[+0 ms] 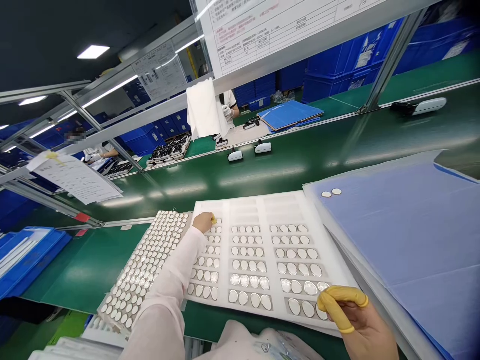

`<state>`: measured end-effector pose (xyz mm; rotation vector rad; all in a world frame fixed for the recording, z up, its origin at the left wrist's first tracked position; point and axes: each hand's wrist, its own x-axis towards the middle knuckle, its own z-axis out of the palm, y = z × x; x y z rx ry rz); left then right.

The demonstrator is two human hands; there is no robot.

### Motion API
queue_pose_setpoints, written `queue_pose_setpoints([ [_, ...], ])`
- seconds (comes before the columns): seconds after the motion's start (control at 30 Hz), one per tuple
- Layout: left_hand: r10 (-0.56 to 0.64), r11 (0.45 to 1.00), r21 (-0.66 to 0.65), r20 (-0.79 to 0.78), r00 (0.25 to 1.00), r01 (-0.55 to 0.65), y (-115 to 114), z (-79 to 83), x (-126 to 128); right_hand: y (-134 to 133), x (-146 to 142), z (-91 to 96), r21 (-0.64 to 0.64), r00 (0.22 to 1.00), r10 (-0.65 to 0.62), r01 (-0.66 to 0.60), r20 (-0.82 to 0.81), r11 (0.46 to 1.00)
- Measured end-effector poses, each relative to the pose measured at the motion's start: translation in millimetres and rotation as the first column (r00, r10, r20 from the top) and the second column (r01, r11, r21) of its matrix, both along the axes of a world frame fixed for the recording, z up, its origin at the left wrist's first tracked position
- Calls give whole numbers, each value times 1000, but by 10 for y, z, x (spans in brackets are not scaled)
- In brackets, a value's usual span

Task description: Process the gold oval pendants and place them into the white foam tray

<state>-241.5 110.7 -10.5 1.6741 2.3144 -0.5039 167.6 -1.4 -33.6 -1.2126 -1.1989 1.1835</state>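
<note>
White tray (pixel 285 205) of metal discs (pixel 249 281) spans both hands: left hand (pixel 203 222), fingers bunched shut, touches its far-left row; right hand (pixel 356 320) pinches its near-right edge.

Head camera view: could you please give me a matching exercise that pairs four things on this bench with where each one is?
Things:
1. left hand
2. right hand
3. two loose discs
4. packed sheet of discs

Places:
A. on the blue sheet, right of the white tray
B. at the white tray's near right corner
C. at the white tray's far left corner
D. left of the white tray, partly under the sleeve

Pairs: 1-C, 2-B, 3-A, 4-D.
</note>
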Motion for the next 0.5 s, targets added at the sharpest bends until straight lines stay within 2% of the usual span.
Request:
queue_pose_setpoints([
  [0.17, 36, 999, -15, -48, 998, -37, 126, 60, 98, -8, 76, -42, 15, 999, -32, 33, -28, 999],
  [0.27, 17, 1000, 7, -81, 997, -17, 78, 171, 244, -48, 148, -18, 61, 994, -66, 72, -91, 996],
  [0.37, -40, 997, 67, -103, 994, 47, -17, 290, 446, -86, 348, 1, 97, 986, -119, 130, -119, 987],
  [0.43, -104, 984, 134, -84, 991, 114, -48, 370, 621, -99, 592, -23, 110, 989, -140, 144, -42, 983],
  [0.5, -188, 957, 217, -34, 982, 191, -40, 448, 868, -99, 925, -78, 112, 973, -187, 173, 132, 979],
])
